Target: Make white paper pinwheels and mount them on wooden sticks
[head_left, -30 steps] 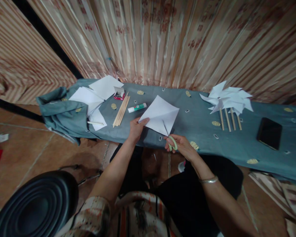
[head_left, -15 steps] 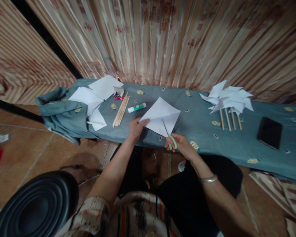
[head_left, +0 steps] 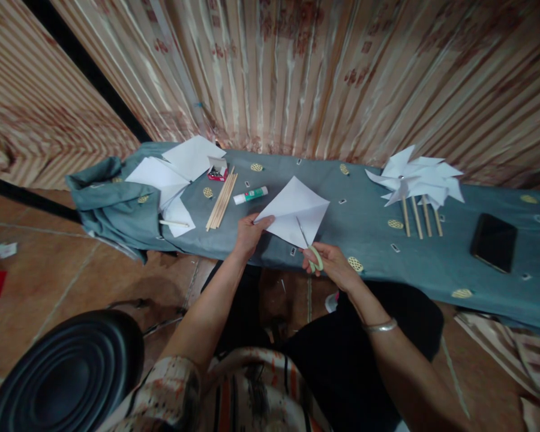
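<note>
My left hand [head_left: 251,233] pinches the left corner of a white square of paper [head_left: 292,207], which has a faint crease across it. In my right hand [head_left: 328,259] is a pair of scissors [head_left: 314,257] with pale green handles. Its blades lie over the paper's lower edge and point up toward the middle. Beyond my left hand, a glue stick [head_left: 251,195] lies on the cloth beside several thin wooden sticks [head_left: 222,199].
White paper sheets [head_left: 193,157] and a small red-and-white box [head_left: 217,170] lie on the left. Paper pinwheels [head_left: 420,180] on sticks and a black phone [head_left: 494,242] rest on the right. A round black stool [head_left: 65,375] stands at lower left. A pleated curtain [head_left: 279,78] hangs behind.
Almost nothing differs. Both hands, the paper and the scissors keep nearly the same place; the whole view has shifted very slightly.
</note>
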{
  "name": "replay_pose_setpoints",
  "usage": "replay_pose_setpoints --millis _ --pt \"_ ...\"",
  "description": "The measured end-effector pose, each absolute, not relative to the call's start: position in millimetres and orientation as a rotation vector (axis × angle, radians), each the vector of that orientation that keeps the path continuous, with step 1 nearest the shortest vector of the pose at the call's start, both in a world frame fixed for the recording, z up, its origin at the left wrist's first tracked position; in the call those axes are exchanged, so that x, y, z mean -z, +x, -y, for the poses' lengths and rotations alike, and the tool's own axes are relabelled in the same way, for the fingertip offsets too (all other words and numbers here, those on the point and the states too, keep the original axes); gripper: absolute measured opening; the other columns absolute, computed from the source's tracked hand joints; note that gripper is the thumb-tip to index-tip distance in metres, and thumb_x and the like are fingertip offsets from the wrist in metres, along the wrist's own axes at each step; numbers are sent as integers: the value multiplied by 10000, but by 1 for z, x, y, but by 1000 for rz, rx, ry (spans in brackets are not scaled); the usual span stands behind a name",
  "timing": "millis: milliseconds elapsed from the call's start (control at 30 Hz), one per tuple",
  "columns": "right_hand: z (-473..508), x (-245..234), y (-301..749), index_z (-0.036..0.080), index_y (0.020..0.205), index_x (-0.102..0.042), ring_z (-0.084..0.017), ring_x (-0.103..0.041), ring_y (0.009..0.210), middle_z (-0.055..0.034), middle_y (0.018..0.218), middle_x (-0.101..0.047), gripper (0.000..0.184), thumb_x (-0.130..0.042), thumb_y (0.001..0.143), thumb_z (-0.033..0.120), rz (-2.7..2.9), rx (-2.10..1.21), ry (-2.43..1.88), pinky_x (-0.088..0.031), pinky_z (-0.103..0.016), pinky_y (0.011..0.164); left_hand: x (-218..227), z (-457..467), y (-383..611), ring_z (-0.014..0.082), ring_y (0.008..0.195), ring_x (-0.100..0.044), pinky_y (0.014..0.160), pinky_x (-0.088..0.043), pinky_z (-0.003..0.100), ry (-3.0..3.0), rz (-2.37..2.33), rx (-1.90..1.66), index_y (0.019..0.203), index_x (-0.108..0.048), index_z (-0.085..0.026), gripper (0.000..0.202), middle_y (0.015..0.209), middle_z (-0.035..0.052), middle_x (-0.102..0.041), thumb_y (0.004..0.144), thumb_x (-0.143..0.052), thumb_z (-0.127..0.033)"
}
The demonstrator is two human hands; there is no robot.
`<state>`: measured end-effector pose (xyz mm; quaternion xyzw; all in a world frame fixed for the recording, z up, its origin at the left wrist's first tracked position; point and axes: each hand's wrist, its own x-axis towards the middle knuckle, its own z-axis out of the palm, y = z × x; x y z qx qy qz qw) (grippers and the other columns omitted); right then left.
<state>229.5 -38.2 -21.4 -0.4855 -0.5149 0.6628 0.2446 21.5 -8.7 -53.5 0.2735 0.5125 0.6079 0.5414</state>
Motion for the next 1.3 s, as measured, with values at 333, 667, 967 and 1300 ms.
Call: replay_pose_setpoints --millis 333,667,967,1300 --pt "37 23 230 164 750 -643 -93 -550 495 1 607 -629 439 -729 644 580 1417 -1812 -1350 -371 -193 417 54 8 21 86 520 -483 531 -390 226 662 -1223 -1434 655 -701 -113 341 556 -18 -596 483 -848 -369" --pt "38 22 230 164 745 -642 -93 -533 488 4 589 -618 433 -731 640 574 1419 -1796 -1361 -354 -199 407 56 8 21 112 566 -521 598 -436 260 648 -1248 -1427 683 -705 -118 366 590 -8 -616 473 -851 -381" --pt "38 20 229 173 713 -624 -91 -529 479 11 572 -611 405 -741 636 553 1411 -1784 -1381 -339 -194 399 55 8 22 108 559 -518 585 -441 252 641 -1227 -1433 657 -702 -122 350 586 -4 -623 472 -852 -378" --pt "38 19 229 175 656 -598 -89 -532 473 16 555 -608 418 -765 594 553 1423 -1772 -1395 -340 -192 398 53 8 22 97 549 -513 559 -429 237 623 -1209 -1445 659 -705 -118 363 596 -4 -634 456 -860 -376"
